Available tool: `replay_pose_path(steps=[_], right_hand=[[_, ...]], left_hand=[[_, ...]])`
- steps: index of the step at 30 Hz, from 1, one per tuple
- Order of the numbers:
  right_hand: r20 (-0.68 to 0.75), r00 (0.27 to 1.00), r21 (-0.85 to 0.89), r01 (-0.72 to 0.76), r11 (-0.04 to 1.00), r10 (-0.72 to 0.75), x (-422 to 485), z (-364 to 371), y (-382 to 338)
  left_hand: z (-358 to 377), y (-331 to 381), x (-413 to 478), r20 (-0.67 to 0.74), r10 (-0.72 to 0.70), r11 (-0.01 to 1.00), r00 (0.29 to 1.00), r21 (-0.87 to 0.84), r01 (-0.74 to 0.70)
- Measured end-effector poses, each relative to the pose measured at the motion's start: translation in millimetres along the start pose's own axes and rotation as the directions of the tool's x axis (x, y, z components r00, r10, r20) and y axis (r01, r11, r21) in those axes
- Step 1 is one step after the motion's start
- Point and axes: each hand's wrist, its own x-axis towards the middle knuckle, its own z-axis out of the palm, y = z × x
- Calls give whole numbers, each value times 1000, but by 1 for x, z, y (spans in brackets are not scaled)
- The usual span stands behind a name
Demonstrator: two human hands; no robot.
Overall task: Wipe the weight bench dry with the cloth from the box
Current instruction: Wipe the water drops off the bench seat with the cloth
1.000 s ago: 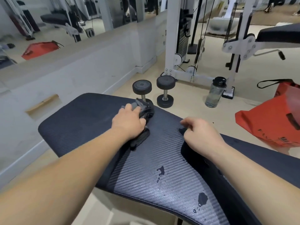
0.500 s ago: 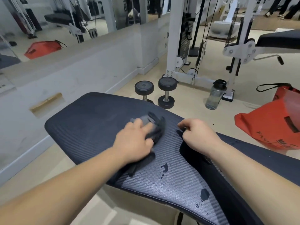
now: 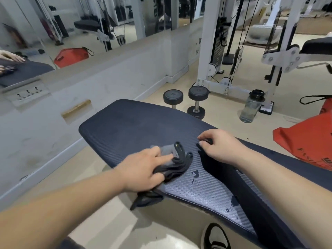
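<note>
The dark ribbed weight bench [image 3: 134, 123] lies across the middle of the view. My left hand [image 3: 143, 169] presses flat on a bunched grey cloth [image 3: 177, 159] near the pad's near edge; part of the cloth hangs over that edge below my palm. A small water puddle [image 3: 195, 174] lies just right of the cloth, and more water drops [image 3: 234, 203] sit closer to me. My right hand [image 3: 221, 148] rests on the bench beside the gap between the pads, fingers loosely curled, holding nothing.
Two dumbbells [image 3: 197, 103] stand on the floor beyond the bench, with a water bottle [image 3: 251, 108] to their right. A red bag [image 3: 305, 144] sits at the right. A white cable machine [image 3: 206, 51] stands behind. My shoe [image 3: 215, 236] is under the bench.
My left hand has slid the cloth back across the pad toward the near edge and the small puddle. My right hand has stayed in place on the bench.
</note>
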Motion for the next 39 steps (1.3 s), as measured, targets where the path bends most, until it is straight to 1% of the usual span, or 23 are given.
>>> replay_pose_path(steps=[1,2,4,6,7,9,11,12,14,16,18,20,22,24,26,28,30,32,33,35,36,37,39], right_hand=[[13,1000,-22,17,1000,-17,-2,1,-2],[28,999,-40,31,999,-30,-5,1,-4],[40,998,-58,48,997,-46,-10,-1,-5],[15,999,-65,47,997,-46,-13,-4,-8],[-2,999,-66,44,997,-45,-15,-7,-9],[-32,998,-60,48,997,-50,-18,-10,-10],[-39,997,-63,66,996,-69,-24,-12,-10],[-31,996,-70,77,995,-79,-26,-11,-8],[-14,996,-74,90,993,-91,-32,-13,-3],[-22,996,-60,84,995,-85,-36,-17,4],[-42,998,-31,47,998,-48,-40,-21,12],[-48,999,17,6,1000,-5,-45,-25,20],[-49,999,35,-16,999,17,-53,-26,27],[-47,999,31,-13,999,14,-61,-26,32],[-40,999,38,-10,999,11,-67,-27,34],[-44,999,55,-21,998,23,-67,-29,34],[-48,998,67,-30,997,33,-63,-29,35],[-33,999,65,-12,998,14,-57,-26,33],[-23,1000,60,2,998,-1,-54,-24,31],[-5,999,29,41,999,-41,-50,-20,24],[-2,998,16,56,998,-56,-49,-19,21],[1,998,9,69,998,-69,-50,-18,18],[19,995,-8,95,995,-95,-51,-15,14]], left_hand=[[-2,-13,3,18,-42,998,999,43,42],[-3,-23,6,1,-153,986,988,68,152],[0,-16,13,-59,-430,902,901,2,431],[10,15,15,-98,-532,847,841,-55,529],[15,32,11,-108,-513,859,852,-64,509],[20,53,-3,-108,-369,929,923,-59,365],[15,48,-11,-71,-227,974,971,-25,225],[12,40,-9,-42,-205,979,978,-7,205],[8,26,3,-10,-283,959,959,24,283],[8,31,18,-36,-461,887,887,-21,460],[11,57,27,-78,-514,857,854,-67,510],[18,90,22,-88,-396,918,914,-67,392],[23,109,6,-78,-176,984,981,13,177],[17,98,8,-46,-83,991,995,97,87],[12,75,24,-41,-196,969,980,148,200],[9,64,36,-67,-414,904,908,88,419],[12,78,35,-112,-485,869,867,46,493],[20,101,18,-137,-380,922,915,30,387],[23,109,5,-132,-257,964,957,32,264],[21,108,-17,-51,-20,997,998,71,24],[16,97,-16,-7,36,994,999,99,-35],[14,82,-10,4,37,989,999,145,-37],[8,56,11,6,-182,973,983,148,179]])
